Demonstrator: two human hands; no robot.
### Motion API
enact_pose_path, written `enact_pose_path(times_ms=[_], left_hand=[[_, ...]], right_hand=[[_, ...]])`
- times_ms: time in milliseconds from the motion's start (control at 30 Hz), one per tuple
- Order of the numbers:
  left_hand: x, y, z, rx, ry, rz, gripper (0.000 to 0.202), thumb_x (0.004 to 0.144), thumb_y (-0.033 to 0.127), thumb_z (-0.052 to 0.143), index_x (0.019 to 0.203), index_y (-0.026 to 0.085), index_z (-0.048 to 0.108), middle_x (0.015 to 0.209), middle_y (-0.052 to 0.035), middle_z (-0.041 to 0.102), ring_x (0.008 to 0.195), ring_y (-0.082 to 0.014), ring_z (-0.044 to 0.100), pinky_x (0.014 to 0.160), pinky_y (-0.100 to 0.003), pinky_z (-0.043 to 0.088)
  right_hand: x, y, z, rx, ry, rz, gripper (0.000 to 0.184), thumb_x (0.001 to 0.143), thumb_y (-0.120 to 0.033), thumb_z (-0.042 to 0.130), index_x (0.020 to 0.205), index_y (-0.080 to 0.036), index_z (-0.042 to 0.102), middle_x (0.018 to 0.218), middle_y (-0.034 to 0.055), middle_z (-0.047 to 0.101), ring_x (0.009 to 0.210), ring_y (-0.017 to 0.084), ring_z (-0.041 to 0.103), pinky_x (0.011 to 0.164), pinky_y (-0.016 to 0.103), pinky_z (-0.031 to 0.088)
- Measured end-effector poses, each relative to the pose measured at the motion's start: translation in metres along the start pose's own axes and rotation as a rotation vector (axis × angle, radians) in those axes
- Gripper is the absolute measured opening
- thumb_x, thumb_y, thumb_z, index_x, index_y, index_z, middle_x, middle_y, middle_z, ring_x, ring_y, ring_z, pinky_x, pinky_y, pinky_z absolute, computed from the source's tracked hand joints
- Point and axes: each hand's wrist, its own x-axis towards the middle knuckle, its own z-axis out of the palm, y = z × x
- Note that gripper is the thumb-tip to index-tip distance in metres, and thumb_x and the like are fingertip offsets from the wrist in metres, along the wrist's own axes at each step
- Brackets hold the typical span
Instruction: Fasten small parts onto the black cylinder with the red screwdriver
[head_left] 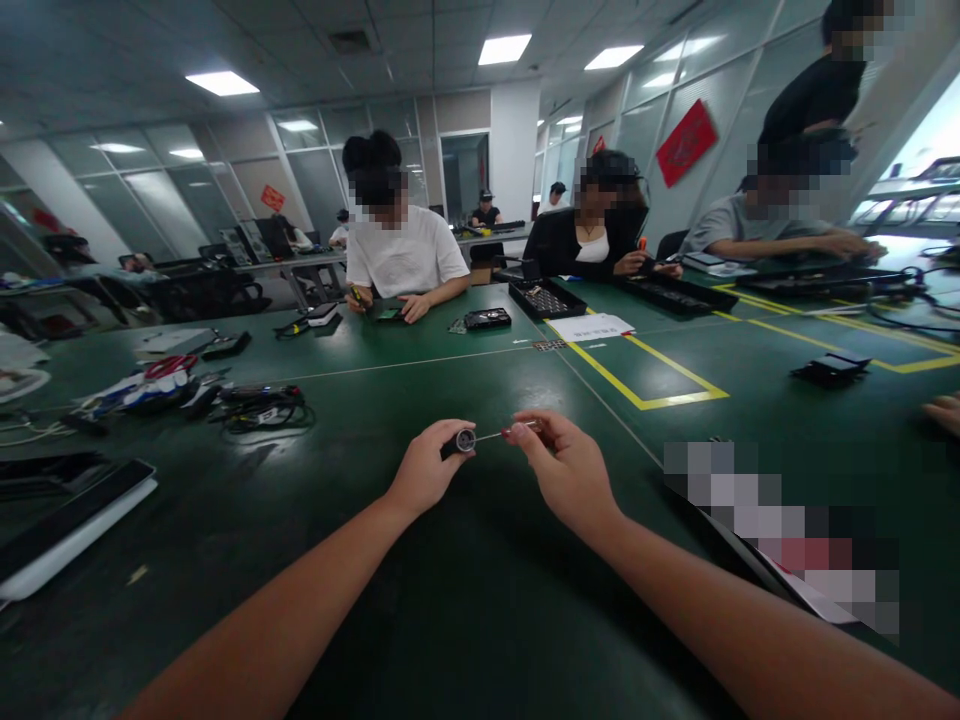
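My left hand (424,465) is closed around a small dark cylindrical part (466,440) with a round, metal-rimmed end turned towards me. What exactly the part is, I cannot make out. In my right hand (570,468) is a thin screwdriver (491,435), pinched by its reddish handle, which the fingers partly cover. Its slim metal shaft points left at the rim of the round end. Whether the tip touches the part is too small to tell. Both hands are raised over the green table (480,600).
Tangled cables (262,408) and a pile of tools (142,390) lie at the left, near a black-and-white device (82,520). Across the table a person in a white shirt (405,255) works on a board. Black trays (547,298) and white paper (592,328) lie ahead right.
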Motion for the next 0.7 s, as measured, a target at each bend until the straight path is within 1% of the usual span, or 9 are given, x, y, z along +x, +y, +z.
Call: enact_pose_path(times_ms=[100,267,433,567,700], left_hand=[[-0.0002,0.0010,-0.0001,-0.009,-0.020,-0.013,0.035,0.087,0.013,0.071,0.120,0.023,0.069,0.122,-0.0058,0.071,0.116,-0.0242,0.064,0.109,-0.046,0.047],[-0.0006,0.0036,-0.0011,-0.010,-0.016,-0.026,0.036,0.087,0.016,0.071,0.122,0.023,0.069,0.124,-0.0062,0.070,0.119,-0.0251,0.063,0.110,-0.046,0.046],[-0.0005,0.0037,-0.0015,0.009,0.001,-0.072,0.040,0.086,0.017,0.073,0.125,0.023,0.067,0.127,-0.0069,0.069,0.122,-0.0258,0.062,0.111,-0.046,0.046],[-0.0006,0.0014,-0.0010,0.002,-0.005,-0.057,0.038,0.085,0.017,0.074,0.122,0.023,0.069,0.125,-0.0067,0.070,0.120,-0.0253,0.063,0.110,-0.045,0.046],[-0.0016,-0.0006,-0.0006,0.006,-0.002,-0.047,0.039,0.087,0.017,0.074,0.125,0.023,0.069,0.125,-0.0059,0.071,0.120,-0.0248,0.063,0.109,-0.044,0.047]], right_hand=[[-0.0002,0.0013,0.0011,-0.004,-0.006,0.004,0.031,0.093,-0.049,0.061,0.107,-0.022,0.070,0.086,0.0038,0.076,0.071,0.020,0.067,0.068,0.034,0.050],[0.0005,0.0012,0.0017,-0.033,0.015,-0.006,0.030,0.093,-0.048,0.061,0.106,-0.022,0.070,0.087,0.0044,0.077,0.073,0.021,0.069,0.070,0.035,0.052],[0.0016,-0.0025,0.0009,-0.069,0.052,-0.045,0.029,0.092,-0.046,0.062,0.105,-0.022,0.071,0.087,0.0052,0.077,0.074,0.022,0.070,0.070,0.036,0.053],[0.0015,-0.0051,0.0015,-0.047,0.080,-0.031,0.028,0.091,-0.046,0.062,0.100,-0.021,0.071,0.089,0.0068,0.077,0.077,0.023,0.071,0.073,0.037,0.053],[0.0020,-0.0043,0.0019,-0.044,0.092,-0.019,0.030,0.092,-0.048,0.061,0.101,-0.021,0.070,0.090,0.0068,0.077,0.079,0.023,0.070,0.074,0.037,0.052]])
